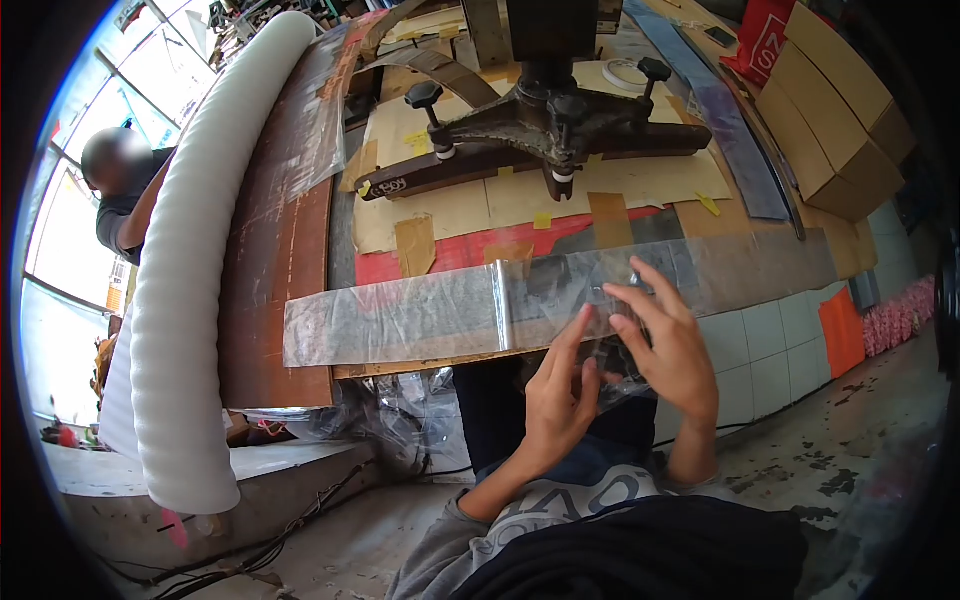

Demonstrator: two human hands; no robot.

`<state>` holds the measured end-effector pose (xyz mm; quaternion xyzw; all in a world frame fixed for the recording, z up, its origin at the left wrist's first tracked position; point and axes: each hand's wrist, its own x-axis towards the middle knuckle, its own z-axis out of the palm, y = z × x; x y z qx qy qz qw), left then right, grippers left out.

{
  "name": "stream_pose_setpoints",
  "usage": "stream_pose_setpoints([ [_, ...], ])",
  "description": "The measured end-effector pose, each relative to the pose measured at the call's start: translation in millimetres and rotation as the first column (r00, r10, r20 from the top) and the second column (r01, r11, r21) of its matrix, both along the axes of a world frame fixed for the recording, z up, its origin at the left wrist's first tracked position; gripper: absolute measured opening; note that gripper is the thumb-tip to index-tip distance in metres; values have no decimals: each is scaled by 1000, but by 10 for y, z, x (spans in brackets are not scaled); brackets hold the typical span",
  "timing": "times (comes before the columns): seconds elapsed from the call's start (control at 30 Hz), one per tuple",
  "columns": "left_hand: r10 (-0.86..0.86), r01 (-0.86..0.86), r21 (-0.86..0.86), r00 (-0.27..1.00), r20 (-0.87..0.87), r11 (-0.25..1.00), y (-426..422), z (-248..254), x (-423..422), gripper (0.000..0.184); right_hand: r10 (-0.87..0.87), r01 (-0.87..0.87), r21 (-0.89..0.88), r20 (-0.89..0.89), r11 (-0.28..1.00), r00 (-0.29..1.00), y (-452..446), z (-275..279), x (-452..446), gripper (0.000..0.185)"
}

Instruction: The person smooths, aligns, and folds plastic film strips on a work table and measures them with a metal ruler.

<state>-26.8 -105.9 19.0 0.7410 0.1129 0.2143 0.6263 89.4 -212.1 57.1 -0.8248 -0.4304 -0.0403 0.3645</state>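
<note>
My left hand (562, 400) is raised at the table's near edge, its fingers stretched up and the thumb apart from them. To its right, my right hand (665, 350) has its fingers spread over the front strip. Something clear and shiny, like thin plastic (612, 358), shows between the hands; whether either hand touches it is unclear. Beneath and beyond them, a long transparent plastic sheet (400, 318) lies along the front of the table, with a bright shiny band (503, 305) across it.
A dark metal press frame (560, 130) with black knobs stands over taped cardboard (390, 215). A white foam roll (185, 290) lies at left, with another person (125, 190) beyond it. At right are a cardboard box (830, 120) and a blue strip (715, 120).
</note>
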Motion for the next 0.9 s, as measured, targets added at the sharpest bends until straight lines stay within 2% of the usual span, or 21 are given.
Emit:
stream_pose_setpoints([
  [0.03, -34, 36, 54, 999, -28, 998, 41, 5, 16, 59, -41, 43, -55, 33, 998, 999, 13, -73, -39, 27],
  [0.07, -66, 72, 108, 996, -59, 992, 71, 4, 44, 60, -57, 55, -38, -43, 998, 997, 30, -99, -68, 27],
  [0.13, -29, 34, 103, 998, -48, 994, 174, -87, 151, 61, -76, 77, -1, -192, 997, 978, 68, -123, -107, 27],
  [0.2, -24, 37, 133, 994, -102, 990, 300, -105, 186, 60, -98, 97, -18, -277, 995, 956, 79, -102, -109, 27],
  [0.23, -4, 15, 187, 998, -61, 982, 329, -67, 205, 60, -109, 106, -25, -315, 994, 943, 87, -93, -101, 27],
  [0.33, 50, -10, 448, 996, -78, 894, 404, -63, 301, 61, -114, 125, 34, -239, 992, 964, 74, -214, -82, 30],
  [0.43, 67, -49, 531, 998, -14, 846, 435, -128, 383, 60, -102, 139, 48, -458, 989, 883, 49, -186, -87, 32],
  [0.53, 148, -136, 598, 989, 29, 790, 483, -149, 469, 55, -39, 173, 204, -534, 964, 844, 86, -349, -20, 33],
  [0.57, 158, -109, 572, 987, -35, 813, 521, -131, 500, 51, -28, 166, 214, -533, 963, 846, 97, -375, 2, 32],
  [0.7, 161, -127, 630, 987, 4, 766, 641, -191, 551, 47, 105, 198, 376, -649, 905, 753, 147, -579, 62, 34],
  [0.8, 145, -92, 650, 989, -28, 754, 670, -194, 541, 47, 118, 251, 377, -729, 892, 674, 154, -631, 84, 35],
  [0.9, 192, -149, 637, 981, 2, 756, 643, -214, 559, 43, 126, 260, 385, -737, 885, 664, 132, -615, 52, 36],
])
